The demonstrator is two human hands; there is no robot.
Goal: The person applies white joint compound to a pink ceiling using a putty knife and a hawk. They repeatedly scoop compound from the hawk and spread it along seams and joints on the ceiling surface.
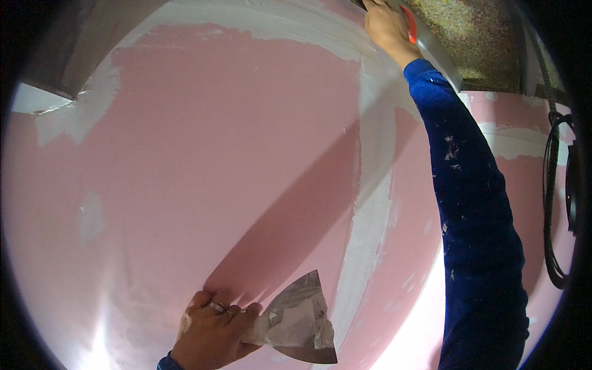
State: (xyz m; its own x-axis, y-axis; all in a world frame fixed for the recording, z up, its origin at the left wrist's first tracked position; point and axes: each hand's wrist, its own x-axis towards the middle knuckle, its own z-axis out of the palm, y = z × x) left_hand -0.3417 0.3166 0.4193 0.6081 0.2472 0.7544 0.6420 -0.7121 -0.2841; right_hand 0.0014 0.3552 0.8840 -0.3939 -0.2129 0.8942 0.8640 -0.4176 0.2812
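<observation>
Near upper edge of pink drywall (234, 123), beside insulation (484, 46): right hand (391, 31), partly cropped, hold unclear to us. Left of compound band (359, 246), lower end: putty knife (301, 320), handle clasped by left hand (216, 330). We'd advise low blade angle, even pressure.

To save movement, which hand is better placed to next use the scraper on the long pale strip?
Probably the left hand: its fingers grip the scraper, which appears close to the long pale strip. The right hand is stretched up at the picture's top.
</observation>
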